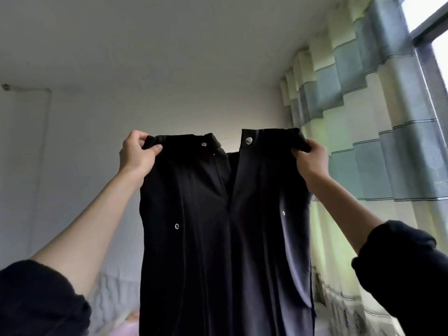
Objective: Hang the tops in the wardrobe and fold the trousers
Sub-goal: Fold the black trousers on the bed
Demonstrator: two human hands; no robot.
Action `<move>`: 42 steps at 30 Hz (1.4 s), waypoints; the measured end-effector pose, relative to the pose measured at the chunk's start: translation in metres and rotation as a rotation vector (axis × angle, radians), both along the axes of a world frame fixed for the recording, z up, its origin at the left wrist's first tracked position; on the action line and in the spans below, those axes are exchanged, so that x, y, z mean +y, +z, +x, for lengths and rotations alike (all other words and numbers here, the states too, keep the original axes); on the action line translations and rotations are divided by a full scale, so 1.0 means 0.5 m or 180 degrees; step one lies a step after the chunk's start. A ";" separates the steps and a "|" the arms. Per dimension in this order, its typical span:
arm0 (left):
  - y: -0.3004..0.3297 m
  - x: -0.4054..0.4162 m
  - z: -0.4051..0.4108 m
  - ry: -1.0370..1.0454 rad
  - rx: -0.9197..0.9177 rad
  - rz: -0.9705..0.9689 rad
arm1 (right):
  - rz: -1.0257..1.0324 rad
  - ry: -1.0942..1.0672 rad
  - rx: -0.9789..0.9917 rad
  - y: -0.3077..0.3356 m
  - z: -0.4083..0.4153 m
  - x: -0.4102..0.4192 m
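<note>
A pair of black trousers (218,226) hangs in the air in front of me, held up high by the waistband. The fly is open, and metal snaps show on both waistband ends. My left hand (137,152) pinches the waistband's left corner. My right hand (311,160) grips the right corner. Both arms are raised with dark sleeves pushed back. The legs of the trousers fall straight down and run out of the frame at the bottom.
A green and blue-grey checked curtain (363,117) covers the window on the right. A white wall (72,141) and the ceiling fill the left and top. Blurred light bedding (116,306) shows at the lower left behind the trousers.
</note>
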State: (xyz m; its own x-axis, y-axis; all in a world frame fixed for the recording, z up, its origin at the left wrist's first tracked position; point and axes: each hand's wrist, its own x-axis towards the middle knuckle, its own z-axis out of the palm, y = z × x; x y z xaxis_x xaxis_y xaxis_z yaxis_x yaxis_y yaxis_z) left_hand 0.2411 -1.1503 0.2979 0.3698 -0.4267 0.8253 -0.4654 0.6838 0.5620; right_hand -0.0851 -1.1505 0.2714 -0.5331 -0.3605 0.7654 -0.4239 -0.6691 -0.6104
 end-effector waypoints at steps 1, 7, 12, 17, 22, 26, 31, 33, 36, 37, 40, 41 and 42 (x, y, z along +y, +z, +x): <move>0.014 0.007 0.000 -0.0033 -0.0003 -0.0036 | -0.0026 0.0034 0.0013 0.013 -0.001 0.004; 0.031 0.034 0.009 -0.0139 0.0017 0.0010 | -0.0064 0.0030 0.0040 0.032 0.005 0.000; -0.067 0.026 0.038 -0.0899 0.0129 0.1038 | 0.0459 0.0173 0.0125 -0.052 0.029 -0.049; -0.218 0.012 0.081 -0.1133 -0.0224 0.2539 | 0.1372 0.0644 0.0278 -0.192 0.072 -0.110; -0.429 0.035 0.119 -0.0767 -0.0826 0.3725 | 0.2592 0.1024 0.0300 -0.405 0.118 -0.133; -0.595 0.085 0.121 -0.1030 -0.0677 0.4417 | 0.3139 0.0926 0.0588 -0.577 0.158 -0.117; -0.703 0.139 0.148 -0.1217 -0.0189 0.4697 | 0.3303 0.1033 0.0533 -0.699 0.215 -0.106; -0.713 0.151 0.171 -0.1267 0.0077 0.4605 | 0.3136 0.1066 0.0419 -0.702 0.243 -0.110; -0.718 0.173 0.223 -0.1104 0.0535 0.4245 | 0.2854 0.1177 0.0518 -0.688 0.319 -0.124; -0.721 0.180 0.244 -0.0985 0.0705 0.4096 | 0.2752 0.1242 0.0562 -0.685 0.349 -0.130; -0.716 0.205 0.312 -0.0706 0.1088 0.3703 | 0.2576 0.1467 0.0649 -0.669 0.449 -0.145; -0.710 0.215 0.334 -0.0669 0.1109 0.3544 | 0.2507 0.1623 0.0667 -0.662 0.484 -0.152; -0.700 0.227 0.355 -0.0653 0.1141 0.3387 | 0.2439 0.1784 0.0667 -0.656 0.520 -0.157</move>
State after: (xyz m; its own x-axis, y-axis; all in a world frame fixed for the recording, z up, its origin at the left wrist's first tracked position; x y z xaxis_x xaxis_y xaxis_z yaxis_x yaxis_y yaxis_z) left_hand 0.4188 -1.0368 -0.0523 0.3540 -0.9261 -0.1303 -0.0958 -0.1745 0.9800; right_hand 0.1750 -1.2291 -0.0565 -0.0117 -0.9607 0.2773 -0.3146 -0.2596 -0.9130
